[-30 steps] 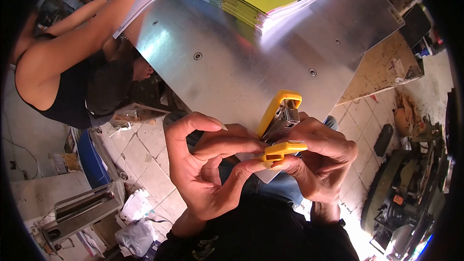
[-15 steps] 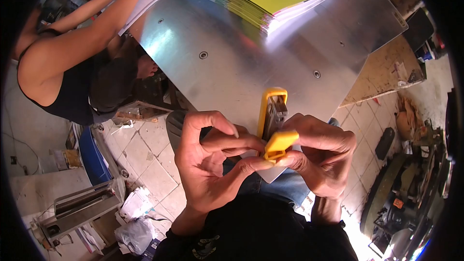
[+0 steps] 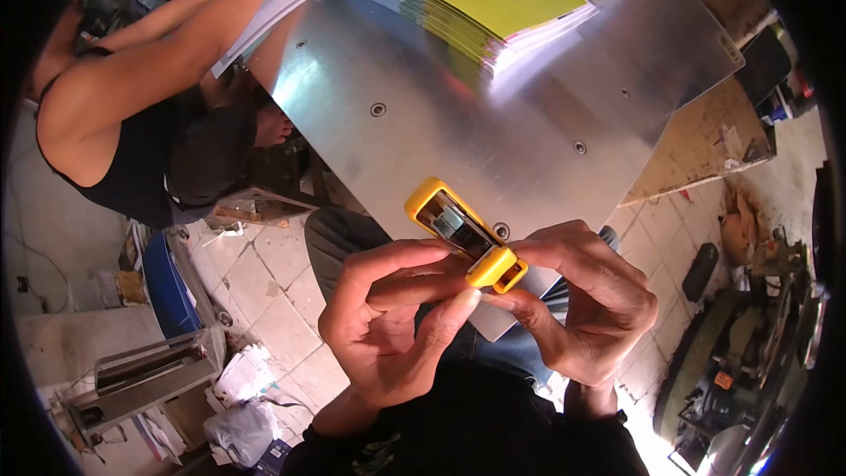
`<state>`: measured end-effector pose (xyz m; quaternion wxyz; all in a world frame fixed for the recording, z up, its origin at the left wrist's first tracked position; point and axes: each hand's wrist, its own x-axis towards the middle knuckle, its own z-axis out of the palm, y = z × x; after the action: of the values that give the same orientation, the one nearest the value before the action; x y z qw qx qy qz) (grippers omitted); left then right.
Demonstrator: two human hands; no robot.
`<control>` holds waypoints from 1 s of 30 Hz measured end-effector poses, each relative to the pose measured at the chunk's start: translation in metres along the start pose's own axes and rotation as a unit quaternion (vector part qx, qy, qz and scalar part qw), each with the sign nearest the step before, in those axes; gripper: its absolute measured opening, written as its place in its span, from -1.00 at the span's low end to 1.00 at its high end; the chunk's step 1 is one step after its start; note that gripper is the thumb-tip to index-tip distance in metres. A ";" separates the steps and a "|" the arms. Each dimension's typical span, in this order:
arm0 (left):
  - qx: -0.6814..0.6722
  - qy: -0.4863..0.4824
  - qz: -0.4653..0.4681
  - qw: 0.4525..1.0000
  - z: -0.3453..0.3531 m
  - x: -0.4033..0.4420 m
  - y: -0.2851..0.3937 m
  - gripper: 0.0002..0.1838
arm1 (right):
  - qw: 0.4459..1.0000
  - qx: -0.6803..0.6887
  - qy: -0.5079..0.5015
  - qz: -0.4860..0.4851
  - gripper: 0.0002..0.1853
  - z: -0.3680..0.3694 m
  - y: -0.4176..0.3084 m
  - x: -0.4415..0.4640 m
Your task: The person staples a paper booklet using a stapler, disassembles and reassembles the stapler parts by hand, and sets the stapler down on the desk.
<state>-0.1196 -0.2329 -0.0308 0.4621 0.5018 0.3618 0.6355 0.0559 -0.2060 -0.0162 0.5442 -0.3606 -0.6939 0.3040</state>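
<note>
Just over the near edge of the metal table (image 3: 458, 141), a small yellow stapler (image 3: 462, 231) is held at a slant, its metal inner part showing. My left hand (image 3: 388, 326) is closed on its near end from the left, thumb and fingertips pressing the yellow casing. From the other side, my right hand (image 3: 590, 300) pinches the same end between thumb and forefinger. Parts of the stapler are hidden behind the fingers. Further back on the table stands a thick stack of booklets (image 3: 467, 9) with yellow-green and blue covers.
At the left, another person (image 3: 132, 115) sits with an arm reaching over papers (image 3: 273, 22) at the table. A blue bin-like object (image 3: 172, 282), a metal rack (image 3: 150, 370) and a plastic bag (image 3: 242, 427) lie low left. Dark machinery (image 3: 731, 344) stands at right.
The stapler has turned, its far end swinging left and its inner side tilting up into view. Both my hands still grip it, shifted slightly. The other person's arm has moved a little.
</note>
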 end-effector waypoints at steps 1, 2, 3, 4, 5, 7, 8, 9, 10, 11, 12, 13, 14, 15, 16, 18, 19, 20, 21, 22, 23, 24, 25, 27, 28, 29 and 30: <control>0.015 -0.014 0.038 0.999 -0.001 0.003 -0.001 -0.56 | 1.000 0.008 -0.002 0.004 -0.62 -0.001 -0.001 0.001; 0.031 -0.029 0.075 0.996 -0.001 0.004 -0.002 -0.55 | 1.000 0.016 -0.004 0.008 -0.63 -0.001 -0.001 0.001; 0.031 -0.028 0.077 0.996 -0.001 0.004 -0.002 -0.55 | 1.000 0.016 -0.004 0.006 -0.63 -0.001 -0.001 0.002; 0.028 -0.027 0.080 0.996 -0.001 0.004 -0.002 -0.54 | 1.000 0.024 0.000 0.009 -0.63 -0.001 -0.001 0.001; 0.024 -0.027 0.083 0.996 0.000 0.004 -0.003 -0.52 | 0.999 0.031 0.004 0.012 -0.64 -0.001 -0.001 0.000; 0.015 -0.026 0.083 0.996 0.002 0.004 -0.001 -0.50 | 0.999 0.037 0.008 0.013 -0.64 0.000 -0.001 -0.001; 0.006 -0.025 0.082 0.996 0.003 0.004 0.000 -0.48 | 0.999 0.044 0.013 0.014 -0.64 0.000 -0.001 -0.001; 0.006 -0.025 0.083 0.996 0.002 0.003 -0.001 -0.48 | 0.999 0.044 0.012 0.013 -0.64 0.000 0.000 -0.001; 0.011 -0.036 0.094 0.995 0.001 0.002 -0.002 -0.46 | 0.999 0.051 0.009 0.006 -0.64 -0.001 0.001 -0.002; 0.017 -0.047 0.106 0.993 0.000 0.000 -0.003 -0.43 | 0.998 0.059 0.006 -0.002 -0.63 -0.001 0.003 -0.002; 0.017 -0.045 0.106 0.993 -0.001 -0.002 -0.005 -0.43 | 0.998 0.059 0.004 -0.003 -0.63 -0.001 0.004 -0.001; 0.021 -0.049 0.101 0.994 -0.003 -0.005 -0.007 -0.41 | 0.998 0.070 0.002 -0.009 -0.64 -0.001 0.005 -0.001; 0.025 -0.052 0.095 0.994 -0.004 -0.007 -0.007 -0.39 | 0.997 0.081 -0.001 -0.016 -0.65 -0.001 0.007 -0.002; 0.061 -0.077 0.112 0.989 -0.008 -0.005 -0.006 -0.37 | 0.997 0.081 -0.003 -0.015 -0.65 -0.002 0.010 -0.002; 0.060 -0.075 0.112 0.989 -0.006 -0.003 -0.004 -0.37 | 0.996 0.092 -0.008 -0.015 -0.64 -0.003 0.013 -0.002; 0.103 -0.060 0.133 0.984 -0.002 0.001 0.002 -0.38 | 0.995 0.102 -0.012 -0.015 -0.63 -0.002 0.013 -0.001; 0.121 -0.079 0.161 0.976 -0.007 0.006 -0.001 -0.41 | 0.976 0.203 0.018 0.071 -0.60 0.001 0.012 0.000; 0.053 -0.032 0.154 0.986 -0.008 0.004 -0.006 -0.40 | 0.940 0.300 0.048 0.154 -0.57 0.002 0.011 0.000; 0.048 0.006 0.130 0.990 -0.010 0.009 -0.005 -0.38 | 0.927 0.338 -0.007 0.161 -0.50 -0.007 0.021 -0.001; 0.043 0.042 0.104 0.993 -0.011 0.016 -0.003 -0.35 | 0.928 0.336 -0.005 0.160 -0.50 -0.008 0.027 -0.002; 0.077 0.075 0.066 0.992 -0.005 0.021 0.002 -0.30 | 0.907 0.380 -0.026 0.182 -0.48 -0.008 0.032 -0.003; 0.059 0.036 0.027 0.997 -0.003 0.030 0.010 -0.27 | 0.881 0.423 -0.048 0.205 -0.47 -0.008 0.035 -0.003; 0.016 0.011 -0.013 1.000 0.000 0.035 0.014 -0.29 | 0.866 0.436 -0.034 0.240 -0.47 -0.005 0.031 -0.002; 0.008 -0.026 -0.067 0.997 -0.001 0.039 0.014 -0.35 | 0.868 0.424 -0.042 0.255 -0.48 -0.004 0.034 0.000; 0.042 -0.039 -0.077 0.995 -0.003 0.041 0.010 -0.38 | 0.872 0.410 -0.049 0.265 -0.49 -0.004 0.036 0.001; 0.038 -0.017 -0.072 0.997 -0.001 0.043 0.007 -0.49 | 0.871 0.407 -0.041 0.273 -0.52 -0.004 0.036 0.001; 0.038 -0.019 -0.070 0.997 -0.002 0.044 0.003 -0.49 | 0.872 0.406 -0.041 0.270 -0.52 -0.005 0.036 0.002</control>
<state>-0.1255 -0.1923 -0.0149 0.4925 0.5044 0.4110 0.5781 0.0670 -0.1845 -0.0435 0.5106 -0.2685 -0.4060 0.7088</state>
